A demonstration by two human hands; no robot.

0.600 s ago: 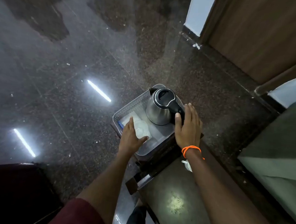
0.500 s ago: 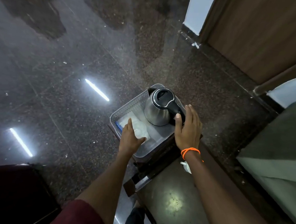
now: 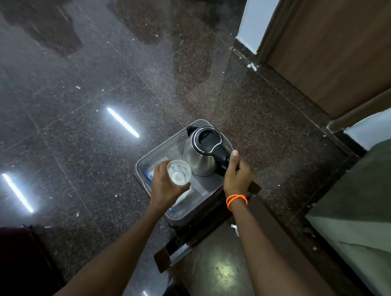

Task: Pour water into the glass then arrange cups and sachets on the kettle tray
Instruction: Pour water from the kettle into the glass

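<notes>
A steel kettle point(image 3: 198, 157) with a black lid and handle stands at the far end of a grey plastic tray point(image 3: 158, 150). My left hand point(image 3: 165, 189) grips a clear glass point(image 3: 179, 174), upright, just above the tray's near half. My right hand point(image 3: 237, 175) curls round the kettle's black handle, thumb up along it. White sachets or paper point(image 3: 184, 197) lie on the tray floor, partly hidden under my left hand.
The tray sits on a small dark wooden stand point(image 3: 209, 214) next to a polished table top point(image 3: 217, 269). Dark glossy stone floor point(image 3: 78, 119) surrounds it. A wooden door point(image 3: 342, 47) is at the far right, a bed edge point(image 3: 367, 213) on the right.
My left hand has taken hold of the glass and lifted it upright off the tray. My right hand has closed round the kettle handle.
</notes>
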